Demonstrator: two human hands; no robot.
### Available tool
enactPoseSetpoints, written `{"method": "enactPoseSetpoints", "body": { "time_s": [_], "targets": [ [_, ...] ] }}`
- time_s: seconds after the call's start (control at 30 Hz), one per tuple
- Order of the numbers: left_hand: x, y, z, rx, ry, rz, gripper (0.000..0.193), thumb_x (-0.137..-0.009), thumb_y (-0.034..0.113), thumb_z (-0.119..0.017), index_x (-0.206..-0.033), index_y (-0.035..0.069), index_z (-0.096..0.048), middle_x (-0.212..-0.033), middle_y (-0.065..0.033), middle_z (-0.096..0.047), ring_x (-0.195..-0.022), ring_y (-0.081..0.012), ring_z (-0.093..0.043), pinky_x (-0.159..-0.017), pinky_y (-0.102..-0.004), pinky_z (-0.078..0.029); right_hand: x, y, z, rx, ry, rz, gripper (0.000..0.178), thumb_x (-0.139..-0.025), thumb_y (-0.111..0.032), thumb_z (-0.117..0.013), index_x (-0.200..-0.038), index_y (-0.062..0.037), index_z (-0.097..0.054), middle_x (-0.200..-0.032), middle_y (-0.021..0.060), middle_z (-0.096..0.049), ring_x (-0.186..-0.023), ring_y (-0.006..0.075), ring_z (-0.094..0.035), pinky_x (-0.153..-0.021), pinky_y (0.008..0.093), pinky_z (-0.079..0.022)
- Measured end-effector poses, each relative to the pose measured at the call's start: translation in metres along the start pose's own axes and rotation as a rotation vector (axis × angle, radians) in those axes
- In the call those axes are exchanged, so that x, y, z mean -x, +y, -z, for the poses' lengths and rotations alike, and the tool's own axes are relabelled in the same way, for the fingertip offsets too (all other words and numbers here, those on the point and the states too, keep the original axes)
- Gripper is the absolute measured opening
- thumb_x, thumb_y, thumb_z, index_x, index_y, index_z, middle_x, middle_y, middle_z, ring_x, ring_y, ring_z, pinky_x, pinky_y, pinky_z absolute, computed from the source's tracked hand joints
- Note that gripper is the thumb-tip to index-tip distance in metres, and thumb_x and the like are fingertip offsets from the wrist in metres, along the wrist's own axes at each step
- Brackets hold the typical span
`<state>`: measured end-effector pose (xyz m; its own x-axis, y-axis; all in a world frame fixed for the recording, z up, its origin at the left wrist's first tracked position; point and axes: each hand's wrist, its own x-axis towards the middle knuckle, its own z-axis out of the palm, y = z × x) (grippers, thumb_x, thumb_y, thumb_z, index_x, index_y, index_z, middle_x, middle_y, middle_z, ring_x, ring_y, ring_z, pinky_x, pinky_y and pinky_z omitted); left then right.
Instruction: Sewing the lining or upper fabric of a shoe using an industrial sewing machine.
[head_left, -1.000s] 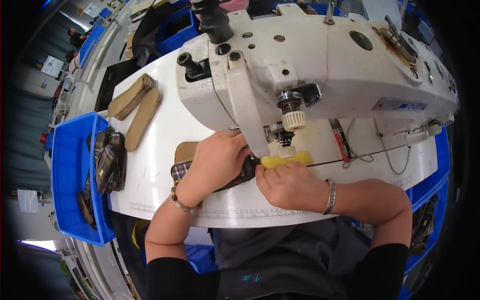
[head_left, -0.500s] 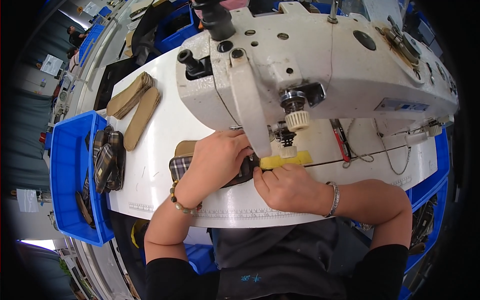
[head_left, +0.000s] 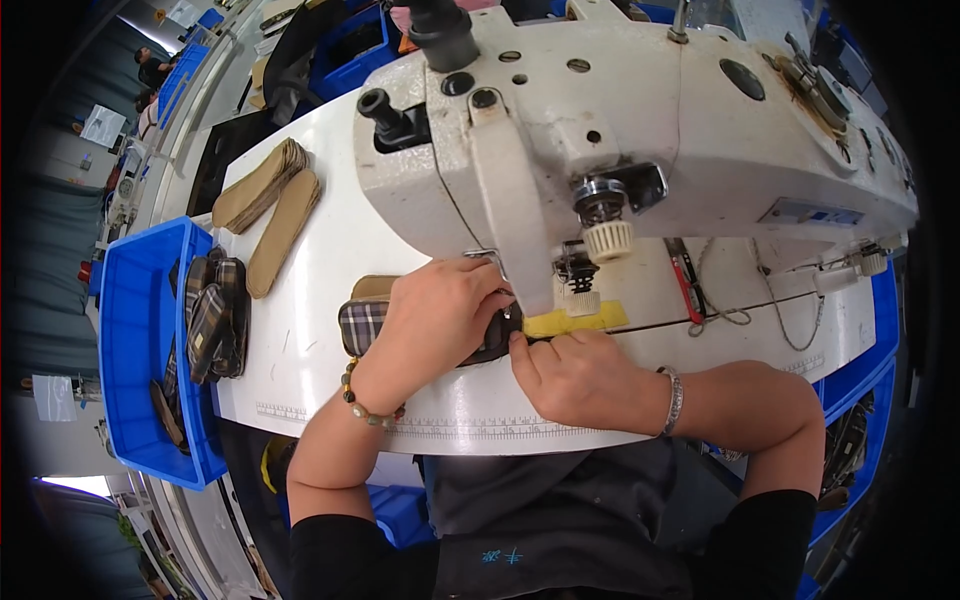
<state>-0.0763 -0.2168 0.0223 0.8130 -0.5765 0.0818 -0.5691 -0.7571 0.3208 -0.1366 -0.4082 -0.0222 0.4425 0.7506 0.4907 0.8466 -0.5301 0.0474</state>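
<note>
black short sleeves (head_left: 358, 552) | dark apron (head_left: 560, 510) (small blue marking (head_left: 503, 556)) | left: beaded bracelet (head_left: 350, 397) | right: silvery bangle (head_left: 674, 402)

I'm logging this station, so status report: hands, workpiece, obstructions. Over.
Left hand on plaid piece, hiding much of it. Right hand at its right end, beside yellow strip. Sewing machine close ahead, partly blocking view.

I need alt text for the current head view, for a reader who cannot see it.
A person's left hand covers part of a plaid piece at a white sewing machine, the right hand at the piece's right end. Tan soles lie farther left on the table, near a blue bin and more plaid pieces.
</note>
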Motion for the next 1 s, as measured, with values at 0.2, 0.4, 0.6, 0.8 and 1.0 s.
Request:
{"method": "enactPoseSetpoints", "body": {
  "time_s": [0.2,0.4,0.6,0.8,1.0],
  "targets": [
    [0.000,0.002,0.001,-0.008,0.001,0.021,0.010,-0.083,0.018,-0.069,-0.085,0.008,-0.069,-0.077,-0.0087,-0.067,-0.073,-0.0299,-0.066,-0.064,-0.0397,-0.052,0.000,-0.001,0.001,0.018,-0.015,-0.008,0.027,-0.074,-0.008,-0.062,-0.095,0.0084,-0.067,-0.059,0.0003,-0.051,-0.049,0.0108,-0.052,-0.043,0.0256,-0.040],
    [0.000,0.003,0.001,-0.018,0.044,0.035,0.015,-0.083,0.019,-0.070,-0.087,0.005,-0.069,-0.072,-0.0145,-0.065,-0.070,-0.0345,-0.065,-0.064,-0.0432,-0.051,-0.002,-0.002,0.004,-0.017,-0.044,-0.024,0.026,-0.077,-0.007,-0.062,-0.097,0.0096,-0.067,-0.059,0.0019,-0.055,-0.049,0.0115,-0.056,-0.044,0.0259,-0.043],
    [-0.003,-0.007,-0.007,0.025,0.002,0.026,0.024,-0.079,0.018,-0.078,-0.085,0.000,-0.065,-0.073,-0.0154,-0.063,-0.066,-0.0353,-0.062,-0.057,-0.0411,-0.048,-0.001,-0.002,0.001,-0.025,-0.034,-0.036,0.026,-0.077,-0.005,-0.063,-0.097,0.0101,-0.067,-0.057,0.0026,-0.055,-0.047,0.0124,-0.057,-0.042,0.0269,-0.044],
    [-0.008,-0.012,-0.011,0.049,0.131,-0.021,0.023,-0.080,0.020,-0.076,-0.084,-0.001,-0.065,-0.072,-0.0172,-0.064,-0.064,-0.0344,-0.063,-0.056,-0.0415,-0.050,-0.002,0.002,0.000,0.010,-0.034,-0.051,0.029,-0.075,-0.008,-0.065,-0.097,0.0104,-0.067,-0.056,0.0022,-0.055,-0.046,0.0128,-0.057,-0.042,0.0270,-0.043],
    [-0.031,-0.024,-0.014,0.157,0.142,0.067,0.027,-0.080,0.012,-0.070,-0.106,0.005,-0.068,-0.097,-0.0170,-0.069,-0.090,-0.0369,-0.066,-0.077,-0.0440,-0.053,-0.004,0.023,-0.010,0.087,-0.097,-0.185,0.019,-0.072,-0.013,-0.066,-0.086,-0.0010,-0.070,-0.055,0.0028,-0.054,-0.048,0.0168,-0.058,-0.043,0.0333,-0.045]
  ]
}}
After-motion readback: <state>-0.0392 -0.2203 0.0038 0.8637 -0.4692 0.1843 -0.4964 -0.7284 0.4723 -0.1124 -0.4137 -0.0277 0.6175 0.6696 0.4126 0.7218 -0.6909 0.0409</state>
